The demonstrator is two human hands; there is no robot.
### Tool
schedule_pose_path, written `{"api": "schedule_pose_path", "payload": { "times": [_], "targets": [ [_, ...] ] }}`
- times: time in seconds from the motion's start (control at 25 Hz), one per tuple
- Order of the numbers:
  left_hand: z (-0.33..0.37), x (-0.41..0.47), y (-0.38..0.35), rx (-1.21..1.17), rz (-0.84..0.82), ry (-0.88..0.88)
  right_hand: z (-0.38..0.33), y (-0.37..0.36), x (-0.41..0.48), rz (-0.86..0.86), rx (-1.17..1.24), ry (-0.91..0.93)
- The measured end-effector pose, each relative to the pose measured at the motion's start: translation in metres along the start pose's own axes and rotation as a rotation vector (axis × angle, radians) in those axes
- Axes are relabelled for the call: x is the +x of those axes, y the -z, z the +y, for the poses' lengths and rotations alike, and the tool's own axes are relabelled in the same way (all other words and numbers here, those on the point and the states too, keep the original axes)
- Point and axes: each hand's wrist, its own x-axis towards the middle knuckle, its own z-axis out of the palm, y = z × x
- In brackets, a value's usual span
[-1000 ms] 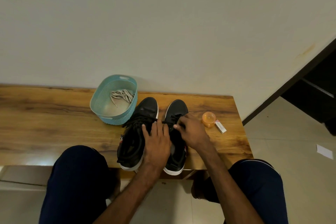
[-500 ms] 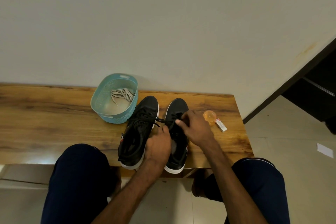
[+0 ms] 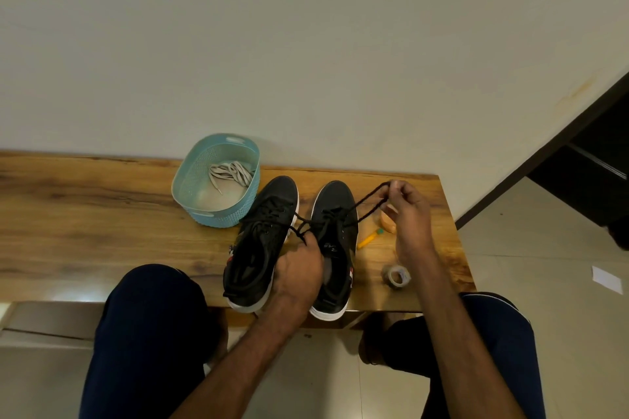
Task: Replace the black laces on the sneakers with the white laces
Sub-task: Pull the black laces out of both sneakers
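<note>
Near the desk's (image 3: 102, 214) front edge, the right hand (image 3: 406, 214) pinches a black lace (image 3: 369, 197) stretched from the right sneaker (image 3: 335, 231), while the left hand (image 3: 299, 269) grips its other end

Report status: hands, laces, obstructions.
Right grip pinching black lace, stretched from right sneaker. Left grip holding its other strand. White laces in basket. Nothing in the way.

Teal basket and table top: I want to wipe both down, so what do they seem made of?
Teal basket: likely moulded plastic, matte; the walls show a regular perforated grid and a handle slot. Table top: wood or wood-look laminate, glossy; long grain streaks, and light reflects near its front edge. Which of the two cannot be told.
</note>
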Motion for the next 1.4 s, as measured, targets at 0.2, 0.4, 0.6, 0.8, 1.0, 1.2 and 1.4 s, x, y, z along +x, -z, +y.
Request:
{"api": "schedule_pose_path", "payload": {
  "times": [0.2, 0.4, 0.6, 0.8, 1.0, 1.2, 1.4],
  "targets": [
    [0.000, 0.001, -0.003, 0.006, 0.005, -0.004, 0.026, -0.005, -0.003, -0.106, -1.142, 0.266],
    [0.000, 0.000, -0.003, 0.014, 0.019, -0.019, 0.056, -0.036, -0.004, -0.406, -1.196, 0.253],
    [0.000, 0.000, -0.002, 0.025, 0.021, -0.016, 0.044, -0.029, -0.002, -0.412, -1.029, 0.141],
    [0.000, 0.002, -0.003, 0.018, 0.014, 0.002, -0.008, 0.018, 0.010, -0.268, -0.351, 0.014],
    [-0.001, 0.000, -0.001, 0.032, 0.020, -0.033, 0.036, -0.010, 0.000, -0.509, -1.004, 0.201],
    [-0.001, -0.001, 0.003, 0.056, 0.018, -0.018, 0.047, -0.034, -0.007, -0.427, -1.259, 0.249],
    [-0.002, 0.001, 0.008, 0.030, 0.013, 0.018, -0.011, 0.007, -0.004, -0.231, -0.057, 0.038]
  ]
}}
